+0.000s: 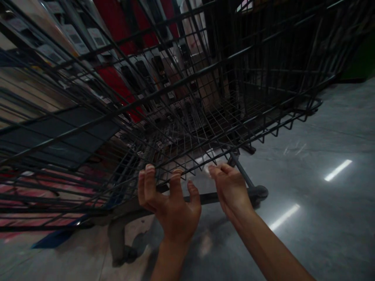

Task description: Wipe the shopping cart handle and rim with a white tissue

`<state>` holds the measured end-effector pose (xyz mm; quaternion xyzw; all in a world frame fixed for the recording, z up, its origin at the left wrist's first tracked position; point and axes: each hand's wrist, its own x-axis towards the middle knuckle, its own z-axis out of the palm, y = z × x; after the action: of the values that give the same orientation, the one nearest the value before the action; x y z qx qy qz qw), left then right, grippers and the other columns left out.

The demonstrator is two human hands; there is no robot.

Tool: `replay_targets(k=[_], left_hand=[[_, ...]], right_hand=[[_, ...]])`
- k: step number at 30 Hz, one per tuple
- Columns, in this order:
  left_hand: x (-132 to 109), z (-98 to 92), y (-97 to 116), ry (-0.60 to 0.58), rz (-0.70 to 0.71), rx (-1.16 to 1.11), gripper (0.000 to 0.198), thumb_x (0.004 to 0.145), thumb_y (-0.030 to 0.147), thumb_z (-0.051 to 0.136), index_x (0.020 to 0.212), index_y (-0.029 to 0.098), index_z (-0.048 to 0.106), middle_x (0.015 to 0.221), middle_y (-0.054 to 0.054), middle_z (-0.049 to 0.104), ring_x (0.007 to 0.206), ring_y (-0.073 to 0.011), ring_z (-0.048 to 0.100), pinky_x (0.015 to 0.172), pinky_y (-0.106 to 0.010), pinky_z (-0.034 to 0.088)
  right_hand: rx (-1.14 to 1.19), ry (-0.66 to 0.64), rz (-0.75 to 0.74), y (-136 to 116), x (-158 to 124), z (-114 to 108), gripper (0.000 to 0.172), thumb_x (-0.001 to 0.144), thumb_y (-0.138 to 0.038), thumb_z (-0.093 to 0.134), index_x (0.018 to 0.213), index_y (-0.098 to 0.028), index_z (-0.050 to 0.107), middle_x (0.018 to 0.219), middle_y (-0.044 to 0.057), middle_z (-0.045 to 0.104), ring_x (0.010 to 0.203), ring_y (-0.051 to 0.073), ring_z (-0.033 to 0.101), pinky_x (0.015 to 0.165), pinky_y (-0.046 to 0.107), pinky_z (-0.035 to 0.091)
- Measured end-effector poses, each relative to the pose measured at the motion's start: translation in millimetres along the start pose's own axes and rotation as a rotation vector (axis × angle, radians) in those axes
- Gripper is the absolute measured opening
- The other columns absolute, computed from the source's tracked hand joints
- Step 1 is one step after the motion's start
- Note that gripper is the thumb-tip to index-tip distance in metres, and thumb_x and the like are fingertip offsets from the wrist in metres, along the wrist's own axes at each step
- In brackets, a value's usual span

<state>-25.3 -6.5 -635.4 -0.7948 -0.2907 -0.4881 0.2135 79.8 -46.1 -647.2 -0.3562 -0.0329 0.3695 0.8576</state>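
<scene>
A black wire shopping cart (202, 134) fills the upper part of the view, seen at a steep tilt. My left hand (175, 210) is raised against its lower wire edge, fingers apart and fingertips touching or just in front of the wires; no object shows in it. To the right, my right hand (230, 187) is closed in a pinch at the same edge. Between its fingertips is a crumpled white wipe or tissue (207, 168), pressed by the wires and partly hidden behind them.
Below the basket runs the cart's lower frame (208, 198), with a rounded bumper (259, 192) at one corner. Behind the wires hang packaged goods (96, 37) on a red-backed display. Grey shiny floor (319, 210) reflects strip lights.
</scene>
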Motion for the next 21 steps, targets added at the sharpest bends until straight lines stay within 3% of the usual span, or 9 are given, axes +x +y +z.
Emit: replay_targets(k=[2,6,10,14,21], left_hand=[[0,0.2,0,0.008,0.011,0.002,0.045,0.071,0.017,0.066,0.114,0.021,0.053,0.147,-0.014,0.018,0.135,-0.0402,0.018,0.106,-0.061,0.030],[3,-1.2,1,-0.017,0.046,0.019,0.048,0.071,0.018,0.066,0.116,0.021,0.051,0.149,-0.014,0.015,0.136,-0.0406,0.017,0.106,-0.061,0.030],[5,-2.3,3,-0.017,0.023,0.002,0.046,0.071,0.017,0.066,0.114,0.020,0.053,0.148,-0.013,0.015,0.136,-0.0408,0.018,0.106,-0.061,0.029],[5,-2.4,5,-0.015,0.023,-0.016,0.045,0.070,0.017,0.067,0.113,0.019,0.054,0.149,-0.014,0.015,0.136,-0.0400,0.017,0.107,-0.060,0.028],[3,-2.9,5,-0.028,-0.010,-0.069,0.053,0.070,0.016,0.067,0.120,0.023,0.050,0.149,-0.012,0.016,0.136,-0.0409,0.019,0.108,-0.062,0.028]], right_hand=[[0.094,-0.096,0.032,-6,-8,4,0.013,0.061,-0.023,0.072,0.063,-0.018,0.060,0.064,-0.003,0.060,0.064,0.012,0.056,0.069,0.027,0.047],[0.204,-0.163,0.024,-15,-26,3,0.004,0.063,-0.019,0.063,0.066,-0.021,0.062,0.075,0.000,0.066,0.078,0.016,0.061,0.080,0.036,0.051],[0.193,-0.275,-0.042,-15,-34,0,0.022,0.055,-0.015,0.052,0.071,-0.023,0.064,0.083,0.001,0.068,0.088,0.020,0.062,0.089,0.042,0.050],[0.147,-0.184,-0.043,-8,-29,4,0.018,0.058,-0.014,0.065,0.075,-0.022,0.065,0.081,-0.001,0.068,0.088,0.017,0.062,0.094,0.036,0.046],[0.175,-0.100,-0.081,-2,-10,13,0.016,0.059,-0.021,0.074,0.072,-0.020,0.064,0.070,-0.002,0.065,0.076,0.014,0.061,0.082,0.031,0.048]])
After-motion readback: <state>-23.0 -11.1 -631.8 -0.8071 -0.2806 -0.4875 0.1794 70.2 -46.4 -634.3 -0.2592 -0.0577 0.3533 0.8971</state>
